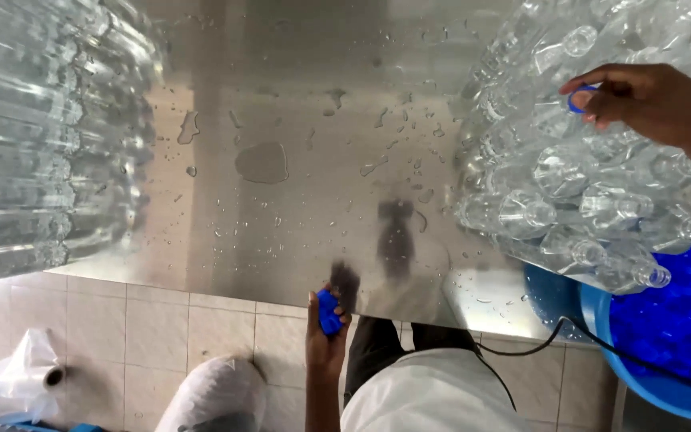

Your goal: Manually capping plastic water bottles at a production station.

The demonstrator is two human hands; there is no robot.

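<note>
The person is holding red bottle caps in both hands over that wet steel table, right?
Not quite: the head view shows the caps are blue, not red. The left hand grips blue caps at the wet steel table's edge; the right hand holds one over the bottles.

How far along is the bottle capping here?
Done: none of the clear bottles visibly capped. In hand: right hand brings a blue cap to the pile; left hand holds more caps. Left: open-necked bottles, a basin full of caps.
</note>
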